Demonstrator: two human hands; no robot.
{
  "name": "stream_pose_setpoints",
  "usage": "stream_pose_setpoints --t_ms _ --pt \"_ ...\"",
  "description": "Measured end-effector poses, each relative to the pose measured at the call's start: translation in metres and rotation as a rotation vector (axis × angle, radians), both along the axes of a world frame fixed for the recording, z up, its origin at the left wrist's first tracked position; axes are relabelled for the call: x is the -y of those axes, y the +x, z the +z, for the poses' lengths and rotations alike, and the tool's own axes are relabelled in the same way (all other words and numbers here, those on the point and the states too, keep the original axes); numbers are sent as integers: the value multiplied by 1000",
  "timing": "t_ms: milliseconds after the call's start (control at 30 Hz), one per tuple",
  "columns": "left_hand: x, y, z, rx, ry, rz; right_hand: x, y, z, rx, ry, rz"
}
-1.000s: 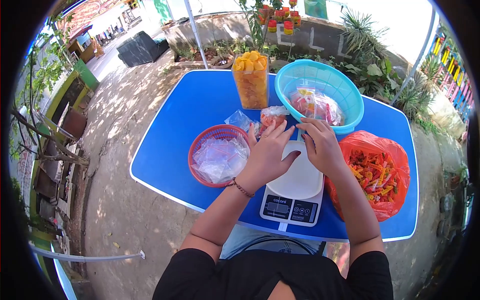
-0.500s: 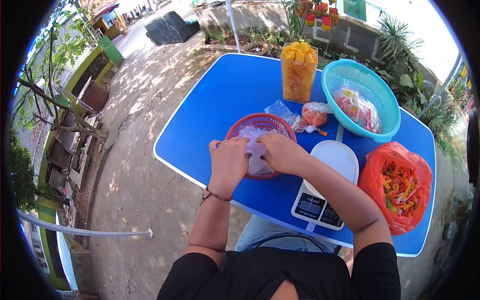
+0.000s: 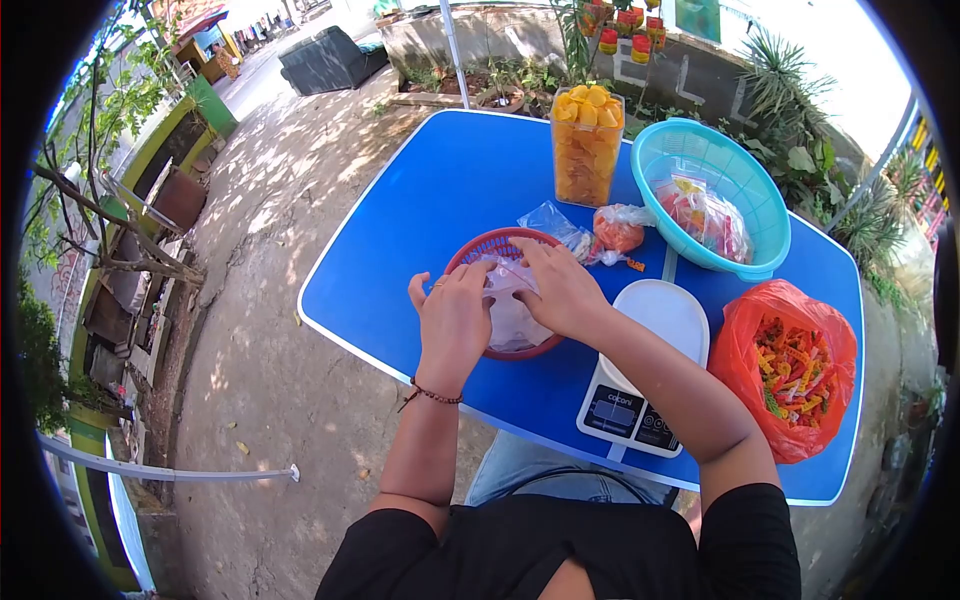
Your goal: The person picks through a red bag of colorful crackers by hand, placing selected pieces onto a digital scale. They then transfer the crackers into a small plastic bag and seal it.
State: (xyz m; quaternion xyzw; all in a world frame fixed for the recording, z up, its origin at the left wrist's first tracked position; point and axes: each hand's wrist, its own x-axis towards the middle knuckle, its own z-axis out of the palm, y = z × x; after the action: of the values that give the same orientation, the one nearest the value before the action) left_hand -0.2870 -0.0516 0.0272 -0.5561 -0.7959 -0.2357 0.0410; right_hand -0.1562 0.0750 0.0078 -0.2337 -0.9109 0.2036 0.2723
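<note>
A red plastic basket [image 3: 489, 242] holds a heap of thin clear plastic bags [image 3: 520, 328]. My left hand [image 3: 455, 318] is over its left side, fingers bent and closed on a plastic bag, its thumb partly hidden. Above the right side, my right hand [image 3: 562, 288] touches the plastic, its thumb and fingers apart with film showing between them. Right of the basket stands a white kitchen scale [image 3: 655, 335] with a dark display. An open red bag [image 3: 735, 345] of colourful twisted snacks sits farther right.
Behind the basket are a clear tub of yellow chips [image 3: 585, 150], a tied bag with orange contents [image 3: 618, 230] and a turquoise basket [image 3: 770, 200] holding packed bags. Everything stands on a blue table [image 3: 390, 240] with a white edge. A metal pole [image 3: 180, 471] is at left.
My right hand's fingers have spread and reached toward the basket's far rim. My left hand's fingers remain at the plastic, slightly shifted. The whole view has moved a little left.
</note>
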Motion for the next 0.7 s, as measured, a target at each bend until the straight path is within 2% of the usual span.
stream_pose_setpoints --t_ms 100,167,300,400,500,633,700 --pt "-2 5 3 21 21 4 -4 7 17 77 -326 20" --pt "-2 10 4 32 32 29 -4 10 16 -1 -246 5" --pt "-9 21 4 -180 267 -16 3 26 31 -92 40 -3" --pt "-13 32 19 -97 278 -128 3 42 37 -148 150 -7" --pt "-19 49 30 12 286 -218 4 73 54 -221 161 -35" --pt "-33 84 39 53 280 -382 0 130 62 -347 -70 66" --pt "-41 112 43 96 305 -453 5 160 64 -327 -77 4"
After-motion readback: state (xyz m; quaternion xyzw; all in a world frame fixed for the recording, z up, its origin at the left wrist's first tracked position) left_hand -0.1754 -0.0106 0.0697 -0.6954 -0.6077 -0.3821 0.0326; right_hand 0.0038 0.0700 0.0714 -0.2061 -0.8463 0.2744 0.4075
